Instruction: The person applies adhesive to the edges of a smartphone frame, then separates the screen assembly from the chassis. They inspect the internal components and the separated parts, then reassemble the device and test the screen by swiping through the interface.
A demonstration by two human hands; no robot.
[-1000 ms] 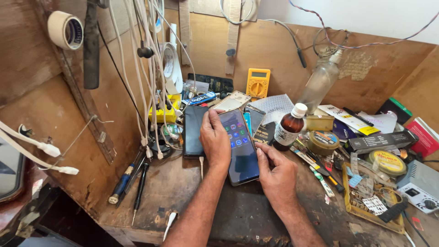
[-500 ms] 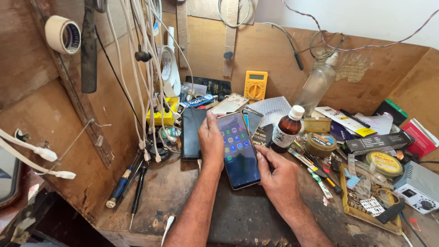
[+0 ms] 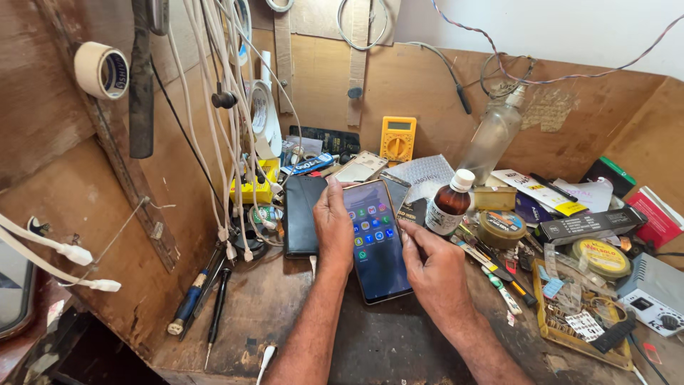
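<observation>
Phone left edge hidden under left hand; both forearms cut by bottom edge.

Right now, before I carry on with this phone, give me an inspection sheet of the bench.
Surface: dark, worn wooden bench, stained.
Job's things: smartphone, screen lit with app icons, lying tilted on the bench.
Grippers: left hand grips the phone's left edge; right hand touches its right edge with the fingertips.
Clutter: brown bottle with white cap, upright beside the phone; black wallet case to the left; yellow multimeter against the back wall; round tins, tray of small parts, screwdrivers.
Cables: white cables hanging on the left wall; twisted wire along the back.
Surroundings: plywood walls, tape roll hung up.
</observation>
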